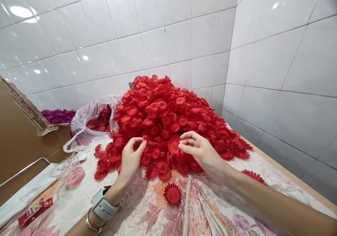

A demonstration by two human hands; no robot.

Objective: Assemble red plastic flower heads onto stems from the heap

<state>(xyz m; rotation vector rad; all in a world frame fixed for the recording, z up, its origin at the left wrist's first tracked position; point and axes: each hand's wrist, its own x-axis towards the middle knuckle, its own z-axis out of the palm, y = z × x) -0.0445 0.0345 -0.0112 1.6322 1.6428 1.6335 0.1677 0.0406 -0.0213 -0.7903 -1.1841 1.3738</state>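
A large heap of red artificial flower pieces [163,113], round with fringed edges, is piled against the wall. In front of it, my left hand [133,153] is raised with thumb and index finger pinched together; what lies between the tips is too small to make out. My right hand [198,148] has its thumb and fingers at the edge of one red flower piece [173,145], gripping it with its face toward me. A single red flower piece [172,194] lies flat on the floral tablecloth [155,218] below both hands.
Left of the heap are an open plastic bag [92,104] with darker red pieces, purple pieces [58,116], a clear plastic cup [68,172] on its side, a red wrapper [35,211] and a cardboard box [28,141]. Another red piece [253,176] lies by my right forearm. Tiled walls [179,43] stand behind and right.
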